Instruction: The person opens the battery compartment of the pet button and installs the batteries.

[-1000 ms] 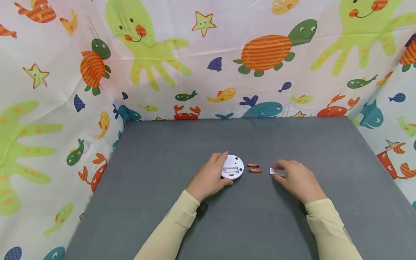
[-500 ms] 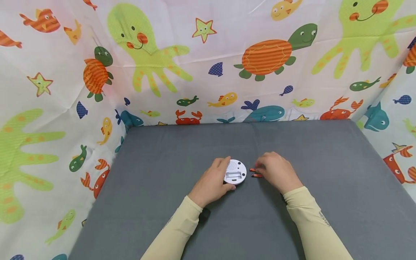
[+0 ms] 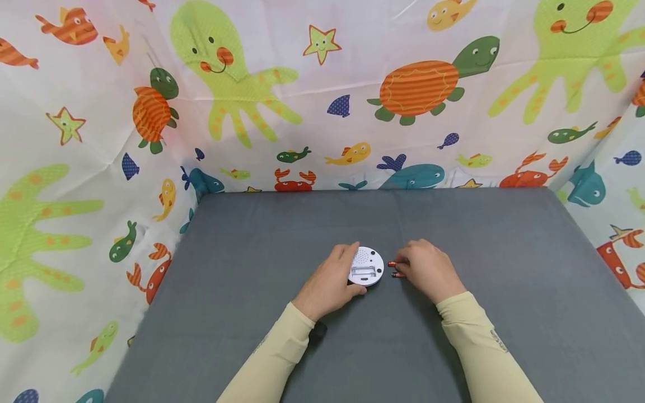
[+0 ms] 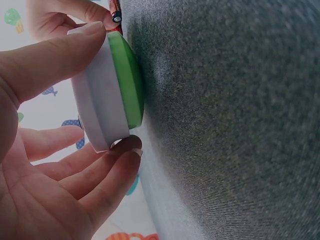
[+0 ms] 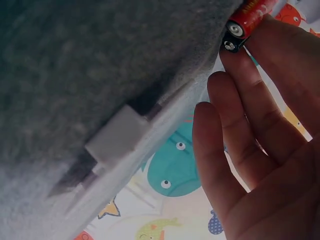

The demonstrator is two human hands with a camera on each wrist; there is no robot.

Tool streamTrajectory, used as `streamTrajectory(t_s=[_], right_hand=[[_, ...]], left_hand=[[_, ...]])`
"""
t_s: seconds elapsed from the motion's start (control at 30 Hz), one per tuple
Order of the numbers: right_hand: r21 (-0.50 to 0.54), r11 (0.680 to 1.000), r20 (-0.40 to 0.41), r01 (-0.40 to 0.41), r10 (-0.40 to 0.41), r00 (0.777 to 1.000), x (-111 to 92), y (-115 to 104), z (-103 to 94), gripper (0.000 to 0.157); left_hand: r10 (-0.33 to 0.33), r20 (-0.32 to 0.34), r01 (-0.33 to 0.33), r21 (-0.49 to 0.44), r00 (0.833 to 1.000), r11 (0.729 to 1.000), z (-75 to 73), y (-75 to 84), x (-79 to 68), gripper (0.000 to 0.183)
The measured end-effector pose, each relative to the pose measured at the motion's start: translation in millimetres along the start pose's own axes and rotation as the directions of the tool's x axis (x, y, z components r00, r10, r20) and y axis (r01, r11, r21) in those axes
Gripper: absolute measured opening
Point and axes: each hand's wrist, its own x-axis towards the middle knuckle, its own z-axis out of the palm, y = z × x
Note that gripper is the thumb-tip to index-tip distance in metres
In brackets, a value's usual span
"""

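In the head view my left hand (image 3: 330,280) grips a round white device (image 3: 366,266) with speaker holes and a bare battery compartment facing up. The left wrist view shows its green underside (image 4: 129,82), with thumb and fingers around the white rim. Just right of it, my right hand (image 3: 430,268) pinches a red battery (image 3: 392,263) between thumb and fingertips. Beside that lies a second battery (image 3: 398,275), its black end showing. In the right wrist view the red battery (image 5: 250,19) has its metal end toward the camera.
A blurred small white piece (image 5: 120,135) lies on the grey cloth in the right wrist view; the right hand hides it from the head camera. The grey table (image 3: 282,235) meets a sea-animal print curtain (image 3: 302,129) at the back and sides.
My right hand has let go of the small white piece and moved left to the batteries, where its fingertips have closed on one. My left hand keeps hold of the device.
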Motion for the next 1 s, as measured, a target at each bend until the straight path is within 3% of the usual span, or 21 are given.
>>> streamTrajectory(t_s=[0.33,0.53,1.0], right_hand=[[0.039,0.999,-0.041,0.003,-0.001,0.999,1.5,-14.5,-18.1,0.007],[0.08,0.995,-0.079,0.062,-0.056,0.995,-2.4,-31.9,-25.7,0.01],[0.053,0.978,-0.123,0.201,-0.194,0.973,-1.7,-59.9,0.9,0.014]], left_hand=[[0.007,-0.004,-0.007,0.024,1.0,1.0,-1.4,-0.3,1.8,0.095],[0.019,0.005,-0.02,0.037,1.0,0.999,0.5,-2.2,1.0,0.095],[0.059,-0.017,-0.058,0.051,0.998,0.997,0.9,-3.1,2.4,0.095]])
